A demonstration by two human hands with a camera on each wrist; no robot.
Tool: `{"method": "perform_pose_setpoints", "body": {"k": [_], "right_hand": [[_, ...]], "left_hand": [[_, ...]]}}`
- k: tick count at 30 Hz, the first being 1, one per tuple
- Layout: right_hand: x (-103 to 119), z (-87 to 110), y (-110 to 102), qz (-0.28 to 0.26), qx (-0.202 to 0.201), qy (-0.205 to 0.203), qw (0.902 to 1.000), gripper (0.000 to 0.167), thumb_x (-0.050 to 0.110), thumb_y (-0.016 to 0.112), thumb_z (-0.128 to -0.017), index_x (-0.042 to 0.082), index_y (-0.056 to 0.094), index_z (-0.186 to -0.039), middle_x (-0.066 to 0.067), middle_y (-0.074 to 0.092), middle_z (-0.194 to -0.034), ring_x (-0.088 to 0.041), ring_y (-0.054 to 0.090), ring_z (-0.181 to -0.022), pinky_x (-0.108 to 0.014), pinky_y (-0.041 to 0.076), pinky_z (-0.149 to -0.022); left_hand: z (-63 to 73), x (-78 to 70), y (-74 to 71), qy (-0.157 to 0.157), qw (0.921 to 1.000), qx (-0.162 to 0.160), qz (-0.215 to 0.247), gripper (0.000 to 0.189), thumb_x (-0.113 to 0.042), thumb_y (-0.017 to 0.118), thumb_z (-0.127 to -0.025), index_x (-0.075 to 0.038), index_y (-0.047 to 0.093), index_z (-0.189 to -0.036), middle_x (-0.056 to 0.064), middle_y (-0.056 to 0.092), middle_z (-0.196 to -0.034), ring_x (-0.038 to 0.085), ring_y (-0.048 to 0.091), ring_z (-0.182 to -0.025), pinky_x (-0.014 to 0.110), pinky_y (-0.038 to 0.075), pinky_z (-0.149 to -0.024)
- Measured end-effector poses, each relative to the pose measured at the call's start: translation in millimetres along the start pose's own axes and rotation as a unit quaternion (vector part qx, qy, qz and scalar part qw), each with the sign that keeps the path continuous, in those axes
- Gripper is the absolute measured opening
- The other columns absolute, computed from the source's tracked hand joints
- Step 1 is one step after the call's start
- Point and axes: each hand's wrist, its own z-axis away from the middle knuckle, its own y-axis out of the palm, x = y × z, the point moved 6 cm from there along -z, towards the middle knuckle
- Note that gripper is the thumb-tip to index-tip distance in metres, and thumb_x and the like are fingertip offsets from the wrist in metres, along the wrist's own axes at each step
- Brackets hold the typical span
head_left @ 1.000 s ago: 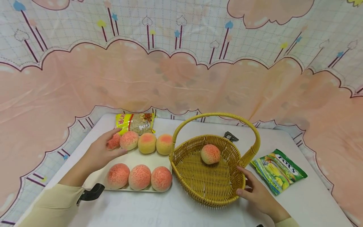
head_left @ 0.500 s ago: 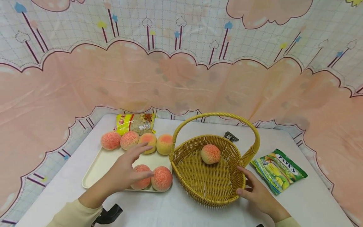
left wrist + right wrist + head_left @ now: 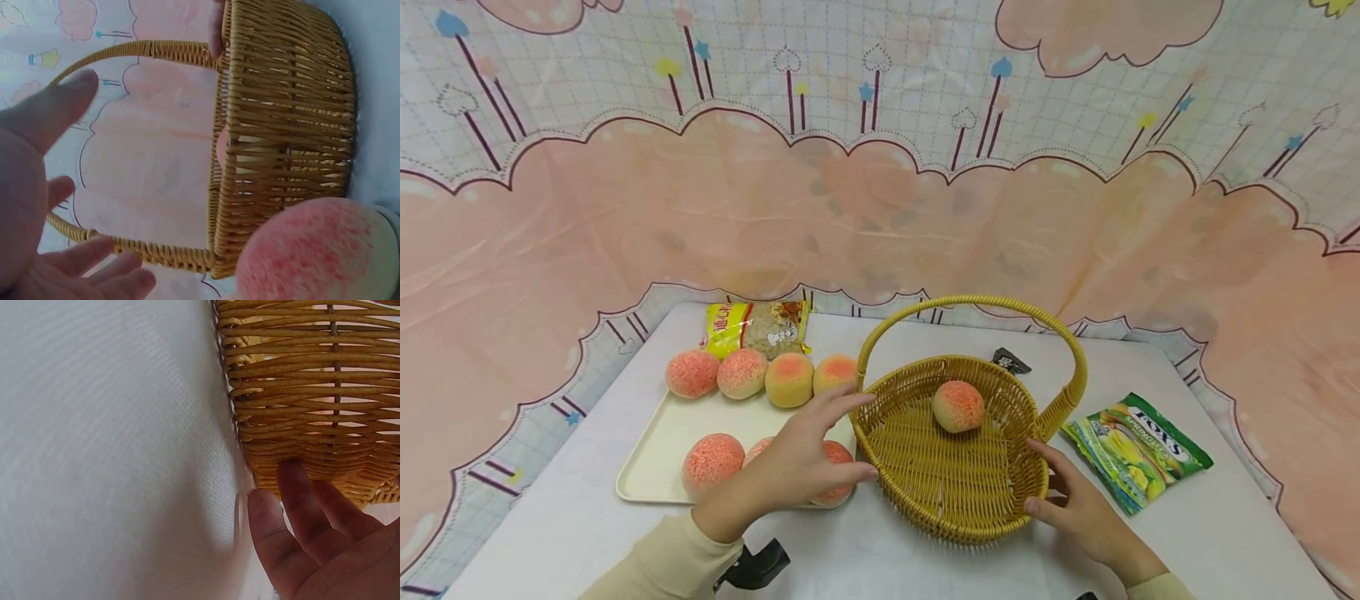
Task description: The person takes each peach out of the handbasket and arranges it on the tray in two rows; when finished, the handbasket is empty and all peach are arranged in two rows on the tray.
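Note:
My left hand (image 3: 797,462) hovers over the tray's near right corner, fingers spread and holding nothing, its fingertips near the left rim of a wicker basket (image 3: 940,521). In the left wrist view, a gap shows between this hand and the basket (image 3: 287,106). My right hand (image 3: 1078,508) grips the basket's right rim, with lower fingers (image 3: 303,506) against the outer weave. One peach (image 3: 958,407) lies inside the basket. Several peaches line the far and near sides of a cream tray (image 3: 655,450); my left hand partly covers two in the near row.
A yellow snack bag (image 3: 756,327) lies behind the tray. Right of the basket is a green FOX'S candy bag (image 3: 1138,450). A small black packet (image 3: 1011,361) sits behind the basket, whose tall handle (image 3: 977,302) arches over it. A patterned cloth hangs behind the table.
My left hand has moved right, from the far-left peach across the tray to the basket's left side, with nothing in it. My right hand has stayed on the rim.

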Motion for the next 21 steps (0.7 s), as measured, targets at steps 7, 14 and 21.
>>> {"method": "perform_pose_setpoints", "body": {"k": [7, 14, 21], "right_hand": [[1, 1.4, 0, 0.007, -0.009, -0.004, 0.9999, 0.074, 0.010, 0.066, -0.097, 0.001, 0.023, -0.156, -0.029, 0.018, -0.159, -0.048, 0.049, -0.124, -0.027, 0.050, -0.089], [1, 1.2, 1, 0.005, -0.005, 0.001, 1.0000, 0.073, 0.012, 0.065, -0.098, 0.002, 0.022, -0.157, -0.028, 0.016, -0.160, -0.050, 0.046, -0.127, -0.025, 0.047, -0.091], [1, 0.8, 1, 0.009, -0.005, 0.005, 0.9999, 0.074, 0.013, 0.065, -0.098, 0.003, 0.021, -0.157, -0.028, 0.014, -0.160, -0.050, 0.045, -0.129, -0.025, 0.046, -0.092]], "left_hand": [[-9.6, -11.0, 13.4, -0.005, 0.9997, 0.025, 0.001, 0.075, -0.029, 0.086, -0.080, -0.012, 0.051, -0.145, 0.017, 0.039, -0.152, 0.039, 0.040, -0.137, 0.061, 0.035, -0.107], [-27.2, -15.3, 29.9, -0.025, 0.9979, 0.043, 0.041, 0.080, -0.030, 0.086, -0.079, -0.016, 0.048, -0.148, 0.010, 0.038, -0.155, 0.033, 0.033, -0.142, 0.057, 0.028, -0.113], [-56.3, -20.8, 48.6, -0.012, 0.9977, 0.060, 0.030, 0.080, -0.031, 0.085, -0.081, -0.015, 0.047, -0.149, 0.007, 0.040, -0.154, 0.028, 0.035, -0.142, 0.050, 0.030, -0.113]]}}
